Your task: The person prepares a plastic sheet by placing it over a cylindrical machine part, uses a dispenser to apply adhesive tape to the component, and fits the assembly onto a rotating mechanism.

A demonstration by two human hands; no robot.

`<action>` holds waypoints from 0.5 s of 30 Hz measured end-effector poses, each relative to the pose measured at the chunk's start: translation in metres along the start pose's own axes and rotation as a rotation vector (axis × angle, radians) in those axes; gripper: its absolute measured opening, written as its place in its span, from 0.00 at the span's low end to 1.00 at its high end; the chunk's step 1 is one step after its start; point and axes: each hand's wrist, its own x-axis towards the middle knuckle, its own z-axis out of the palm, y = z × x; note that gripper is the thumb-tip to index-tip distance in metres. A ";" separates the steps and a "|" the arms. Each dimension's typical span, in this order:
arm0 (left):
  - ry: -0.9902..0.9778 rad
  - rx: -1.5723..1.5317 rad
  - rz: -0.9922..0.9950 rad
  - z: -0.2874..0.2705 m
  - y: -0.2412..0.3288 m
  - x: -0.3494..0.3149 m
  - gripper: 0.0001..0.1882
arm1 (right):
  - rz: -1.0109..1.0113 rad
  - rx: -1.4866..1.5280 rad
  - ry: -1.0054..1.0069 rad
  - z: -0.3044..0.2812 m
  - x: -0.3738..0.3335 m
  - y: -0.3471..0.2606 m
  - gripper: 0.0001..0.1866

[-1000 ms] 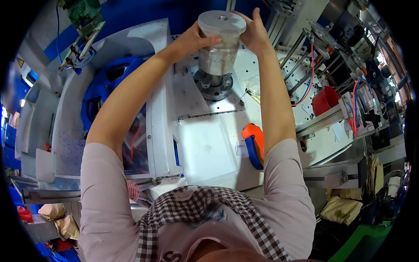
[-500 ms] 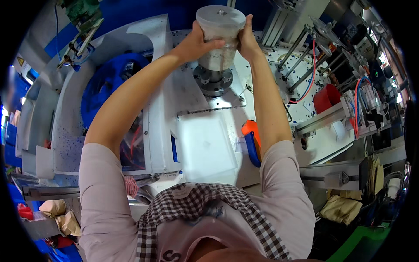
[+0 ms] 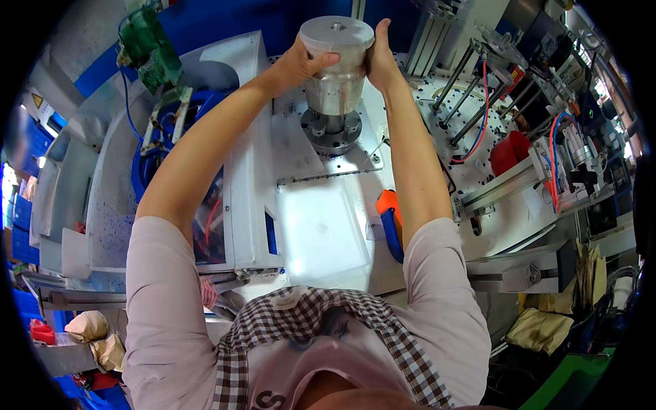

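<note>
A cup-shaped metal form (image 3: 335, 94) stands upright on a round flanged base (image 3: 331, 133) at the far middle. Its top is a pale round disc (image 3: 328, 29) with a small bolt at the centre. Wrapped round its left side, my left hand (image 3: 297, 67) has the thumb lying across the front below the rim. My right hand (image 3: 381, 63) presses against the right side, its thumb pointing up and its other fingers partly hidden. Whether a thin clear sleeve covers the form I cannot tell. Nearer me lies a stack of translucent white sheets (image 3: 321, 232).
An orange and blue curved-handled tool (image 3: 389, 222) lies beside my right forearm. On the left is a white housing (image 3: 249, 178) with a green-topped arm (image 3: 154, 61) over a blue round part. Rods, hoses and a red cup (image 3: 510, 153) crowd the right.
The form's lower body looks shinier and less cloudy now. My hands have shifted slightly left. The green-topped arm on the left has swung right and down over the blue part.
</note>
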 end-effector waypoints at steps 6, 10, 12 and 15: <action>0.030 0.211 -0.049 -0.002 0.009 -0.020 0.50 | -0.085 -0.067 -0.080 -0.023 -0.021 0.007 0.49; 0.006 0.257 -0.092 0.000 0.023 -0.017 0.53 | -0.171 -0.311 -0.145 -0.029 -0.024 0.001 0.50; 0.040 0.269 -0.063 0.002 0.012 -0.014 0.53 | -0.148 -0.546 -0.059 -0.007 -0.024 -0.007 0.52; -0.021 0.323 -0.015 0.008 0.014 -0.005 0.54 | -0.272 -0.495 0.015 0.001 -0.021 0.003 0.55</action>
